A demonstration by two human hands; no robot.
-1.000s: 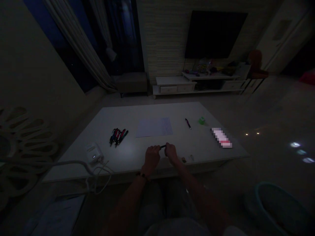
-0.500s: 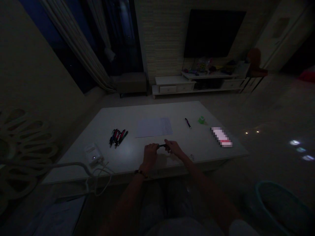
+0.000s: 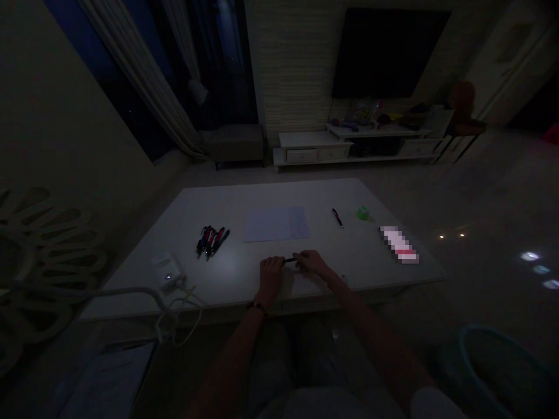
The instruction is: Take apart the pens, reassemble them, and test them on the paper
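Note:
Between my two hands, just over the near side of the white table (image 3: 244, 276), is a dark pen (image 3: 290, 260). My left hand (image 3: 271, 274) is closed round its left end. The fingers of my right hand (image 3: 311, 263) pinch its right end. Both ends are covered by the fingers. Beyond the hands lies a white sheet of paper (image 3: 275, 225) with faint lines on its right part. To the left a bunch of several pens (image 3: 212, 241), black, red and green, lies on the tabletop. A single dark pen with a pinkish part (image 3: 338, 218) lies right of the paper.
A small green object (image 3: 362, 213) and a phone (image 3: 399, 244) are on the table's right side. A white box with cables (image 3: 166, 270) sits at the left. A teal-rimmed basket (image 3: 467, 349) stands on the floor at right. The room is dim.
The whole view has shifted slightly. Both hands stay on the dark pen, with my right hand's fingers a little lower and flatter around its end.

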